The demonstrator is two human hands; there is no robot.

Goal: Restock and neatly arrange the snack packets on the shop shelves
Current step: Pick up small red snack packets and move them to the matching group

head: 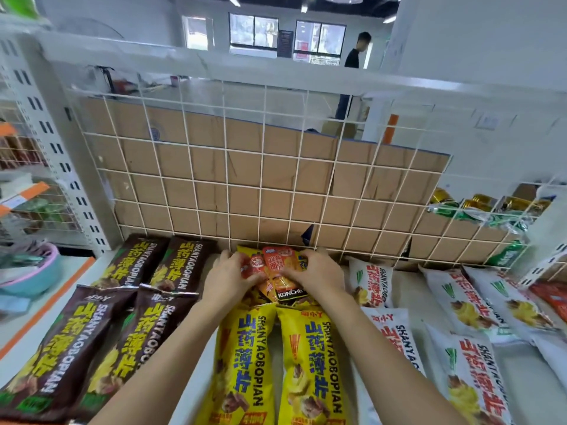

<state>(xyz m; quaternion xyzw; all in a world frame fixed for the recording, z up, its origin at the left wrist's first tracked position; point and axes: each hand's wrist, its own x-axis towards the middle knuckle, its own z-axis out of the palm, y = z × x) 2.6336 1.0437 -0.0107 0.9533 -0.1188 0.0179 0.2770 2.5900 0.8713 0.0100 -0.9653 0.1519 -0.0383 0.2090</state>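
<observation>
Small orange-red snack packets (pixel 277 263) lie at the back of the white shelf (pixel 408 289), against the wire grid. My left hand (pixel 228 279) grips them from the left and my right hand (pixel 319 271) grips them from the right, fingers curled over the packets. Under them lies a packet with a black KONCHE label (pixel 291 294). Two long yellow packets (pixel 245 363) lie in front, between my forearms. Brown packets (pixel 101 326) fill the left side and white packets (pixel 469 305) the right.
A white wire grid (pixel 245 167) backed by cardboard closes the shelf's rear. Gold-and-green packets (pixel 478 210) sit behind it at right. A pink and blue basin (pixel 33 271) stands at left. A person in black (pixel 356 59) stands far off.
</observation>
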